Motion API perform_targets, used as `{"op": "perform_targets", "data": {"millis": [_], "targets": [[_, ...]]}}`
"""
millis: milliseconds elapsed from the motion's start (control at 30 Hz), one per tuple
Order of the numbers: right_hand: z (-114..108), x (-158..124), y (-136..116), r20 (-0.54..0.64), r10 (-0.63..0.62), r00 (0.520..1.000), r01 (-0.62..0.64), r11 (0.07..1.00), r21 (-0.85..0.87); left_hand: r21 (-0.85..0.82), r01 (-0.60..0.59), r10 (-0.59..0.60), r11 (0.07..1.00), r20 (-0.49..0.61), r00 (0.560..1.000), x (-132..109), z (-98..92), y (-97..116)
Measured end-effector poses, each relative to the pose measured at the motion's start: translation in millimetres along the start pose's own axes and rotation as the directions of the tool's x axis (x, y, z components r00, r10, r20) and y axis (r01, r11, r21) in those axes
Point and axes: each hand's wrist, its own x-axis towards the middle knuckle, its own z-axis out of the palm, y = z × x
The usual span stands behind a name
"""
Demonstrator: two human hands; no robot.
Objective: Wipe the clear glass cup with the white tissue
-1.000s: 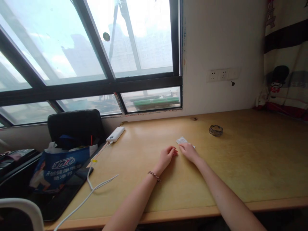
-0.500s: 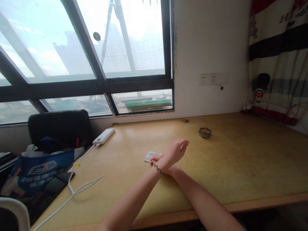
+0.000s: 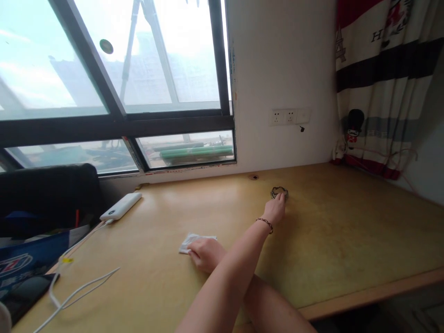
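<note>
My arms are crossed over a wooden desk [image 3: 347,240]. My left hand [image 3: 275,209], with a bead bracelet on its wrist, reaches far right. Its fingertips are drawn together on the near edge of a small dark wire ring [image 3: 278,190] that lies on the desk. My right hand [image 3: 205,253] passes under the left forearm. Its curled fingers press on a small white folded wipe [image 3: 190,240] that lies flat on the desk.
A white power bank [image 3: 121,206] lies at the back left, with a white cable [image 3: 74,291] trailing toward the front edge. A blue bag [image 3: 24,261] and a black chair back [image 3: 48,194] stand at the left. Wall sockets [image 3: 289,116] and a curtain [image 3: 378,88] are at the right.
The view swung right. My left hand crossed over my right arm and stretched out to the dark ring. My right hand slid the white wipe left and nearer to me.
</note>
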Motion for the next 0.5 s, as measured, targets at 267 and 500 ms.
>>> {"op": "perform_targets", "data": {"millis": [267, 500], "targets": [[3.5, -1.1, 4.2, -0.018, -0.012, 1.0, 0.012, 1.0, -0.023, -0.021, 0.046, -0.047, 0.999, -0.028, 0.999, 0.6, -2.1, -19.6], [21.0, 2.7, -0.1, 0.059, -0.075, 0.995, 0.073, 0.997, 0.036, -0.153, 0.004, -0.042, 0.988, -0.248, 0.968, -36.3, -54.2, -71.4]]}}
